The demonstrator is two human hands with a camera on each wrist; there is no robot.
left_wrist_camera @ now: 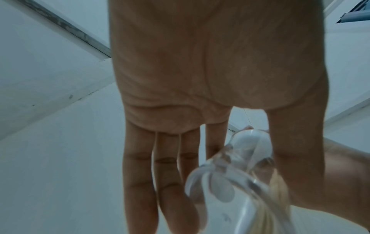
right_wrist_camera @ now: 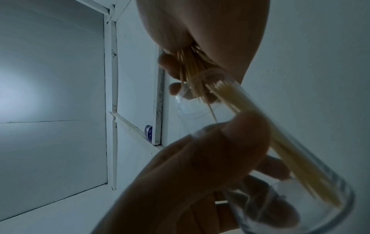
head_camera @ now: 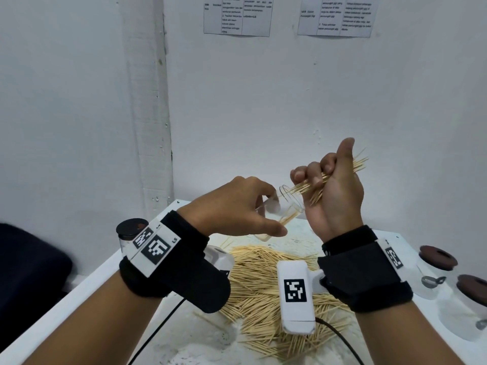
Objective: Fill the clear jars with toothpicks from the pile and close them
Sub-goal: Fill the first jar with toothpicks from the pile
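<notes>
1. A bundle of toothpicks [head_camera: 326,180] is gripped in the right hand [head_camera: 334,196], the fingers curled around its middle and the thumb raised; the tips of the bundle are aimed into the mouth of a clear jar [head_camera: 283,206].
2. The clear jar is held tilted in the air by the left hand [head_camera: 232,206], its mouth turned up toward the right hand; the thumb lies along the near side and the fingers are wrapped behind. A few toothpicks are already seen lying along its lower wall.
3. Both hands are raised above the far part of the white table [head_camera: 184,335]. The jar touches nothing but the left hand.
4. Below the hands, the pile of toothpicks [head_camera: 258,285] is spread across the middle of the table.
5. Two more clear jars are seen near the right edge, each capped with a brown lid [head_camera: 437,256] [head_camera: 473,285]. A further jar with a dark lid [head_camera: 131,226] stands near the left edge, partly hidden by the left wrist band.
6. What could go wrong: the bundle is fanned out at its tips, so some sticks could catch on the rim and be spilled back onto the table. Sticks entering crosswise could jam in the mouth. The smooth tilted jar could also slip if pushed hard.
</notes>
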